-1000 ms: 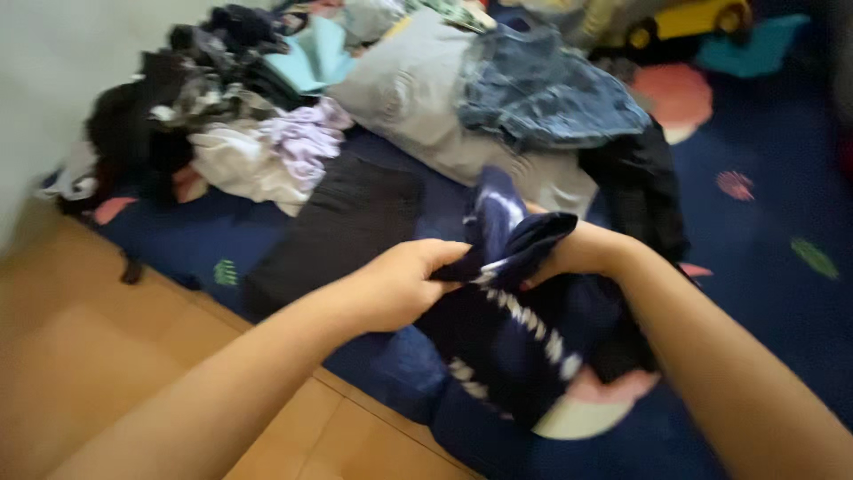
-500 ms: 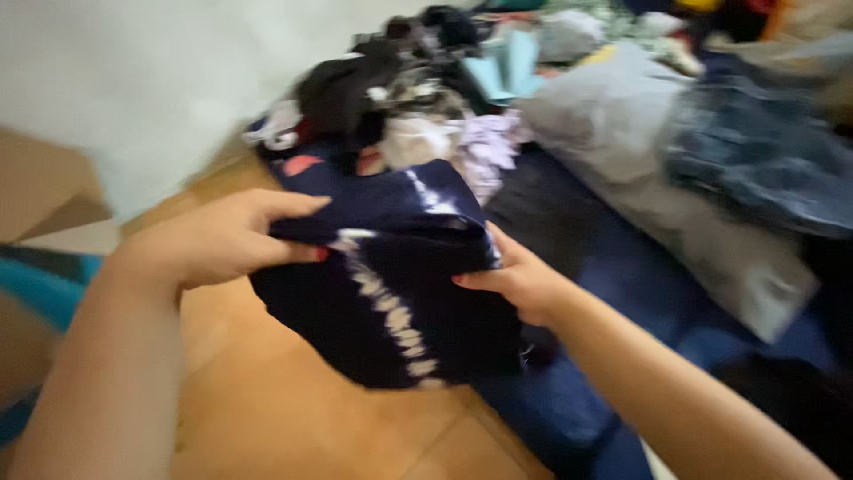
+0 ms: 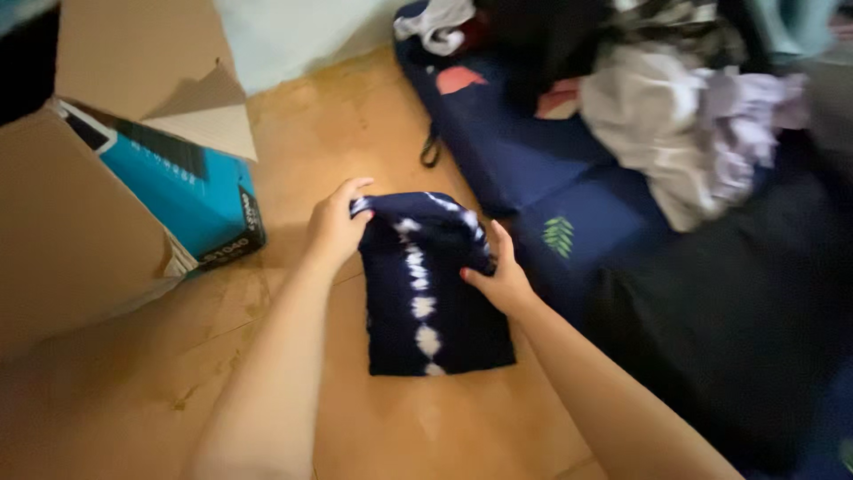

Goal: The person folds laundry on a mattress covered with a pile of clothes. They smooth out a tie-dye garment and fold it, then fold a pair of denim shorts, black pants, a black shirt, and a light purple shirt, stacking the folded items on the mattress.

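Worn wooden floor (image 3: 267, 391), glossy tan boards. Folded dark navy cloth (image 3: 435, 293) with a white tie-dye stripe lies flat on it, beside the blue rug's (image 3: 533, 169) left edge. Left hand (image 3: 336, 227) pinches the cloth's upper left corner, fingers curled. Right hand (image 3: 502, 277) presses its right edge, thumb on top, fingers together. Soft crumpled clothes pile (image 3: 675, 116) on rug. Cardboard box (image 3: 98, 204), flaps open, far left.

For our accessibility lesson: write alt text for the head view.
Two hands, left and right, hold a folded navy cloth with a white dotted stripe on a wooden floor. An open box sits left; a clothes pile lies on a blue mat, right.
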